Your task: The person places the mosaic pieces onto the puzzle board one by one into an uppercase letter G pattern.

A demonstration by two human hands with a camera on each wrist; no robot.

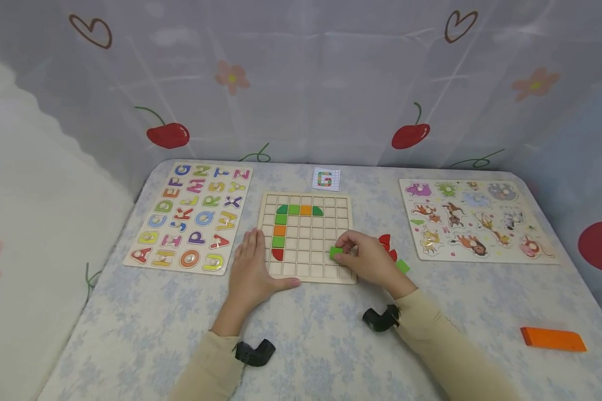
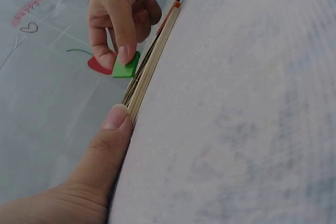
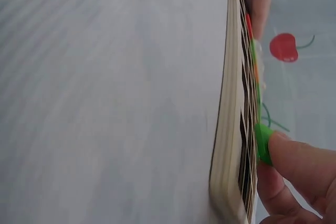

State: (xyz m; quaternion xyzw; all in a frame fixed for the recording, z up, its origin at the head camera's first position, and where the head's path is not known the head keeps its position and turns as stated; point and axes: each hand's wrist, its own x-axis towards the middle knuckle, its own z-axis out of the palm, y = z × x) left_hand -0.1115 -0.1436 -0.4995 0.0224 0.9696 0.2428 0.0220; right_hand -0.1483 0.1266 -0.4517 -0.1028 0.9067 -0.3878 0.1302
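Toward the tabletop's (image 1: 311, 345) near right corner, an orange block (image 1: 553, 339) is lying by itself. Closer to the middle, the person's left hand (image 1: 251, 274) is resting flat over the near left corner of a wooden grid board (image 1: 306, 253), its fingers straight and the thumb spread along the near edge. The right hand (image 1: 368, 260) is pinching a green square (image 1: 335, 252) between thumb and fingers, holding it tilted at the board's right side; I can't tell whether it is touching the wood. The square is looking light, stiff and smooth, hardly fragile but perhaps a little slippery, so opposite edges seem the best grip. Just right of the board, red rounded pieces (image 1: 392, 254) and a loose green square (image 1: 403, 266) are lying. Coloured pieces (image 1: 279, 229) are filling a bent line down the board's left side. Farther out, a letter board (image 1: 205, 249) is lying toward the tabletop's left edge, an animal board (image 1: 501, 256) toward its right, and a small pattern card (image 1: 326, 179) by the far edge.
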